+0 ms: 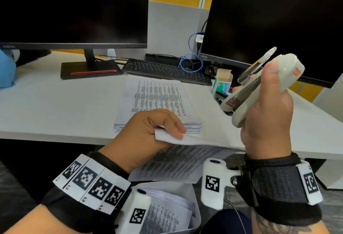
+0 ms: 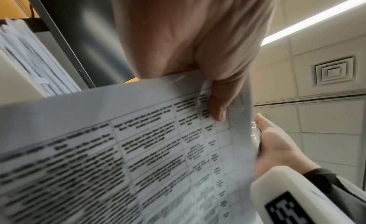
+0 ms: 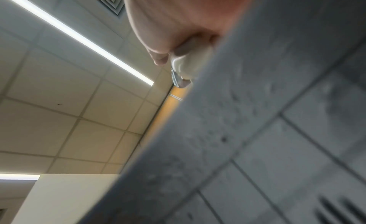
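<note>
Paper stack before keyboard, on desk

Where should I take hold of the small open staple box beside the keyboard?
Probably grip the staple box across its side walls at mid-height, coming from the front. It stands upright with its top flap open, so the top would likely crush, and the right monitor blocks the back.

Behind your black plastic keyboard loops a thin blue cable; at its right end stands an open green-and-white cardboard box.
</note>
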The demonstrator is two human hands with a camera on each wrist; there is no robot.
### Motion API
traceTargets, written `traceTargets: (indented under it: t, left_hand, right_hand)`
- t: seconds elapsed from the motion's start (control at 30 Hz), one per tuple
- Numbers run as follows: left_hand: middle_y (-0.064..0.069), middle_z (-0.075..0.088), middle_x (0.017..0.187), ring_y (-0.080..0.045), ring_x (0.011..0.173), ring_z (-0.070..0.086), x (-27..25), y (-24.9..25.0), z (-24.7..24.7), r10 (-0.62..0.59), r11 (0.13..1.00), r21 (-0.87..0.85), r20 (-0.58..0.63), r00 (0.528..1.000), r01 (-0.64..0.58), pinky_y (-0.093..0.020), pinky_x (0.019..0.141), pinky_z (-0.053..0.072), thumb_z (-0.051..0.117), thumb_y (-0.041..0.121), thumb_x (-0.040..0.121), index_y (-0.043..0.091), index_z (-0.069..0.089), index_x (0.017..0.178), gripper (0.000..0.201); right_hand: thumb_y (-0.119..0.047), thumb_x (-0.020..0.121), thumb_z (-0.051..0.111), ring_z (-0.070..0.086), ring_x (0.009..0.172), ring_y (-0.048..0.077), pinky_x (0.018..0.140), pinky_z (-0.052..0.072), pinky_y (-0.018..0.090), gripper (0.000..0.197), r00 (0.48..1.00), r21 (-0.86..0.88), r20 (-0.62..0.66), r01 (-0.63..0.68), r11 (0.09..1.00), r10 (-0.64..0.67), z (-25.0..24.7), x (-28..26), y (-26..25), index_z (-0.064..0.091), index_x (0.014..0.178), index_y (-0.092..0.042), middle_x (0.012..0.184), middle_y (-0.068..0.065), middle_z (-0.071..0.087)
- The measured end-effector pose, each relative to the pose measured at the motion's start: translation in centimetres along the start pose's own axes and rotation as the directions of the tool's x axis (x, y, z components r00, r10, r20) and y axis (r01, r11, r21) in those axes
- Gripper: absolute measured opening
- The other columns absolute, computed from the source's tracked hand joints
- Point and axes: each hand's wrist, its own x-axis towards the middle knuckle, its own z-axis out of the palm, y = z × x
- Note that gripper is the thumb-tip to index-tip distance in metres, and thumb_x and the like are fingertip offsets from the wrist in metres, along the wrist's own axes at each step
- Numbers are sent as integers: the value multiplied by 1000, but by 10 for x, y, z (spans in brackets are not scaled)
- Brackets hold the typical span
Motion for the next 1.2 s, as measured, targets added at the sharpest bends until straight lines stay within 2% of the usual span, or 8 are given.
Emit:
traceTargets:
  t: [0.17, 0.3, 0.6, 0.77, 0.9, 1.0, 1.1, 1.2]
  left_hand:
    - [5, 69, 65, -7, 63, 65, 2, -3, -3, -145, 989, -49, -141, 979, 139, -18, 59, 50, 73, -3, 79, 14, 69, 71, 20]
    - [5, 69, 66, -7, 65, 66, 2, -11, -7, -189, 982, -57, -222, 957, 180, -20, 59, 52, 72, -1, 80, 17, 66, 70, 21]
    - [6, 71, 69, -7, 65, 68, 0, -25, -11, -293, 955, -15, -196, 936, 296, -18, 57, 51, 71, 5, 84, 15, 65, 77, 14]
    - [8, 70, 69, -6, 67, 67, 0, -29, -12, -277, 959, 2, -204, 939, 283, -17, 59, 50, 72, 6, 83, 18, 66, 74, 16]
    - [5, 69, 71, -11, 71, 68, 0, -32, -16, -276, 960, -20, -212, 937, 278, -25, 64, 53, 71, 6, 84, 16, 65, 76, 14]
    - [5, 68, 71, -11, 70, 66, 0, -34, -18, -268, 963, -25, -217, 939, 269, -26, 65, 53, 70, 6, 84, 15, 63, 77, 14]
    - [1, 67, 73, -14, 71, 65, -1, -36, -19, -269, 963, -42, -230, 935, 266, -29, 65, 55, 69, 5, 85, 13, 61, 78, 13]
    - [-3, 66, 74, -16, 71, 65, -3, -39, -20, -270, 963, -51, -248, 930, 266, -33, 66, 55, 68, 4, 86, 13, 60, 78, 14]
  right_hand:
    - [-70, 73, 54, 67, 95, 35, 78, 55, 49, 58, 986, -117, -6, -167, 979, 167, -6, 16, 21, 65, 104, -22, 97, 3, 69]
    - [-71, 72, 49, 64, 86, 29, 83, 53, 51, 60, 916, -379, -17, -378, 845, 402, -19, 34, 50, 67, 102, -22, 100, 6, 70]
    - [-19, 82, 65, 62, 86, 30, 69, 49, 37, 28, 752, -476, -74, -604, 640, 655, -36, 51, 91, 62, 107, -7, 97, 15, 63]
    - [-23, 64, 70, 60, 84, 30, 73, 47, 42, 33, 819, -621, -23, -461, 634, 573, -37, 54, 99, 67, 90, -3, 93, 19, 61]
    - [-33, 83, 71, 55, 118, 26, 101, 47, 45, 58, 885, -732, 66, -271, 625, 462, -33, 48, 80, 54, 136, -15, 134, 5, 55]
    - [-42, 83, 72, 62, 105, 16, 91, 52, 40, 47, 903, -724, 228, -92, 684, 363, -24, 33, 51, 63, 126, -24, 119, -1, 66]
    - [-43, 75, 79, 66, 88, 10, 78, 51, 26, 40, 734, -802, 465, 113, 586, 495, -14, 15, 26, 68, 112, -31, 95, -5, 70]
    - [-39, 76, 79, 66, 86, 13, 79, 54, 32, 30, 597, -876, 482, 323, 358, 642, -7, 3, 28, 72, 103, -29, 98, 0, 67]
